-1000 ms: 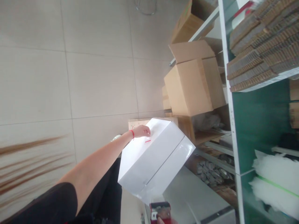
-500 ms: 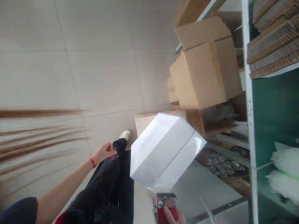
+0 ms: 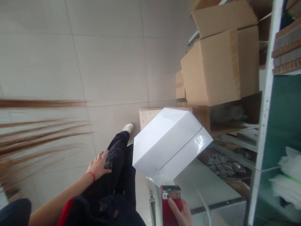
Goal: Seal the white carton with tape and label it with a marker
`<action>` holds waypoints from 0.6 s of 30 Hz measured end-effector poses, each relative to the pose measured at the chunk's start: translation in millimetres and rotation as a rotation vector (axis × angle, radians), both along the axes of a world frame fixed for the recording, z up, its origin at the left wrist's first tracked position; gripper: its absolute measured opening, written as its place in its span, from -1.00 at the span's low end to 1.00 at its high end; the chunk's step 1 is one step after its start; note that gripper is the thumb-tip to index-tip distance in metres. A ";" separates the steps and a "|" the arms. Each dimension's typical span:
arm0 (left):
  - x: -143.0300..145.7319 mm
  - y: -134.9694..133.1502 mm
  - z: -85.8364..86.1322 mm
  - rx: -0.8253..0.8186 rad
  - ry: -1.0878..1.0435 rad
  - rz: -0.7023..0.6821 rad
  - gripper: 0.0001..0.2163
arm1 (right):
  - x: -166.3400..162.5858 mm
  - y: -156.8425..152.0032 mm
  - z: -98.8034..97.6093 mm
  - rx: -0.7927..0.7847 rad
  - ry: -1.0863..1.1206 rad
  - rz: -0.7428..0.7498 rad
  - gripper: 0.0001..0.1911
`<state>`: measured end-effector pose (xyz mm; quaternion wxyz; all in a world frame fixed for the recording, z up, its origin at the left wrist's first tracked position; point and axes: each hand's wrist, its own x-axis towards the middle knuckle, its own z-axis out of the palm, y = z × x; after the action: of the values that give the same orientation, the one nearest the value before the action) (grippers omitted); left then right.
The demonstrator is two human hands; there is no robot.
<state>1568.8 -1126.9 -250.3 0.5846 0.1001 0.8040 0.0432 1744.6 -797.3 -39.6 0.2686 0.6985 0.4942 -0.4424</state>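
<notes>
A white box (image 3: pixel 169 142) with a taped seam rests tilted on the corner of a grey table (image 3: pixel 202 185). My left hand (image 3: pixel 98 164) lies flat against my dark trouser leg (image 3: pixel 115 163), fingers spread, a red string round the wrist. At the bottom edge my right hand (image 3: pixel 182 213) grips a red tape dispenser (image 3: pixel 170 202), held just below the box's near corner. No hand touches the box.
A large brown cardboard box (image 3: pixel 216 64) with open flaps sits on a wooden crate (image 3: pixel 223 117) by the shelves. A green metal rack (image 3: pixel 277 125) fills the right side. Pale tiled floor (image 3: pixel 94 62) lies to the left. My white shoe (image 3: pixel 128 127) shows below the box.
My left hand left the top of the white box, dropped down and left, and now rests on my thigh. The view shifted, so the boxes sit further right.
</notes>
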 end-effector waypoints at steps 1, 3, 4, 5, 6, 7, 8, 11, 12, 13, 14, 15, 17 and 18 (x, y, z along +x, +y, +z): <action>-0.4 3.2 4.7 0.006 0.046 -0.044 -0.23 | 1.0 2.6 0.9 -0.019 -0.007 0.022 -0.18; -1.2 9.4 13.6 0.102 0.104 -0.125 -0.28 | 2.6 6.6 2.2 -0.049 -0.024 0.052 -0.15; -1.0 11.6 17.0 0.174 0.101 -0.149 -0.43 | 3.2 7.9 2.6 -0.057 -0.029 0.059 -0.15; -0.3 12.7 19.2 0.241 0.080 -0.162 -0.60 | 4.0 8.8 3.0 -0.060 -0.028 0.065 -0.15; 1.3 12.7 19.9 0.293 0.049 -0.166 -0.73 | 4.9 9.2 3.3 -0.061 -0.021 0.070 -0.16; 3.7 11.6 19.3 0.330 0.019 -0.165 -0.79 | 6.0 9.4 3.6 -0.058 -0.009 0.076 -0.18; 6.9 9.5 17.6 0.351 -0.007 -0.150 -0.79 | 7.1 9.5 3.8 -0.053 0.006 0.079 -0.20; 20.1 -0.7 9.0 0.319 -0.077 -0.020 -0.67 | 10.1 11.0 4.0 -0.014 0.024 0.070 -0.24; 25.0 -4.4 6.6 0.282 -0.093 0.029 -0.60 | 10.6 12.2 3.9 0.000 0.019 0.068 -0.25; 29.4 -7.8 5.0 0.232 -0.110 0.071 -0.54 | 10.5 13.7 3.7 0.012 0.013 0.073 -0.26; 33.1 -10.6 4.3 0.179 -0.132 0.099 -0.48 | 9.9 15.5 3.4 0.020 0.008 0.084 -0.28; 35.8 -12.8 4.3 0.138 -0.156 0.108 -0.44 | 8.6 17.3 2.9 0.023 0.007 0.097 -0.29; 37.5 -14.4 5.6 0.093 -0.210 0.110 -0.39 | 4.7 20.7 1.7 0.017 0.017 0.114 -0.30; 36.7 -14.0 6.2 0.084 -0.231 0.106 -0.38 | 2.4 22.1 1.1 0.014 0.022 0.118 -0.30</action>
<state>1605.5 -1140.9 -244.1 0.6655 0.0761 0.7329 0.1189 1747.0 -775.2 -38.5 0.2837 0.6650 0.5406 -0.4301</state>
